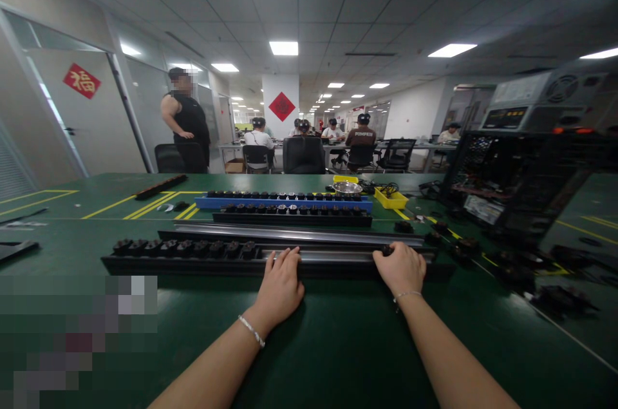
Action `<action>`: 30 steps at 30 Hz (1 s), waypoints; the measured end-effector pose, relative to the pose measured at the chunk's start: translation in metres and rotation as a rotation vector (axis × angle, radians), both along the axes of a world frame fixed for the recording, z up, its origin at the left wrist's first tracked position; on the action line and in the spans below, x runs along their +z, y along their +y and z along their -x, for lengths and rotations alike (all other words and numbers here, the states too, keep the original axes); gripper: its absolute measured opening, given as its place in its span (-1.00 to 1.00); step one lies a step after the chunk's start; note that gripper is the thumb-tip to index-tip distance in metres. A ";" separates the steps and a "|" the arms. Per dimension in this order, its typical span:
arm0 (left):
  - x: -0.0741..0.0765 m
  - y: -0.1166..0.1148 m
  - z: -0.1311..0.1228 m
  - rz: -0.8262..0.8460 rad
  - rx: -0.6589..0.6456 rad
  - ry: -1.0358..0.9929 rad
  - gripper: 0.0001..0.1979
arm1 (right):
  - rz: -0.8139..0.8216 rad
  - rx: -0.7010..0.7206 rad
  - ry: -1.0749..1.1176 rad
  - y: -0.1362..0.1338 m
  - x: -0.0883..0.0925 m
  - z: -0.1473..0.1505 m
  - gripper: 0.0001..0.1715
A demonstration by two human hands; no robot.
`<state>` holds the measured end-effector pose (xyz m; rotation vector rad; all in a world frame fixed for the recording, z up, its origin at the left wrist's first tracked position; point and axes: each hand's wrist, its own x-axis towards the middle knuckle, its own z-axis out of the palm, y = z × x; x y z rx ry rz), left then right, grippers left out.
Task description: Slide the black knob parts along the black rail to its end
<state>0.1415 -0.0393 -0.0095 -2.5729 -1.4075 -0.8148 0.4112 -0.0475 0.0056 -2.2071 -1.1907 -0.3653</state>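
Note:
A long black channel rail (pixel 328 257) lies across the green table in front of me. Several round black knobbed parts (pixel 168 248) stand in a row along its left half. My left hand (pixel 281 283) rests on the middle of this rail, just right of the last part in the row, its fingers stretched over the channel. Toward the rail's right end, my right hand (pixel 403 267) is closed around a small black part (pixel 387 250), mostly hidden by the fingers. A second black rail (pixel 290 233), with a bare metal groove, lies just behind.
Farther back are a blue rail (pixel 284 204) and a black rail (pixel 290 219), both filled with black parts. Beyond them are a metal bowl (pixel 347 188) and a yellow tray (pixel 391 198). An opened computer case (pixel 502 183) stands at right, near scattered black pieces (pixel 521 267).

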 end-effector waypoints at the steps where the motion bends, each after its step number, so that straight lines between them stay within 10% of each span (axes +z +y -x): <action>1: 0.000 0.000 0.000 0.003 0.000 0.001 -0.56 | 0.000 -0.002 -0.001 0.000 0.000 -0.001 -0.62; 30: 0.000 0.000 0.000 -0.017 -0.005 -0.012 -0.57 | -0.010 -0.080 -0.008 -0.002 -0.001 -0.017 -0.58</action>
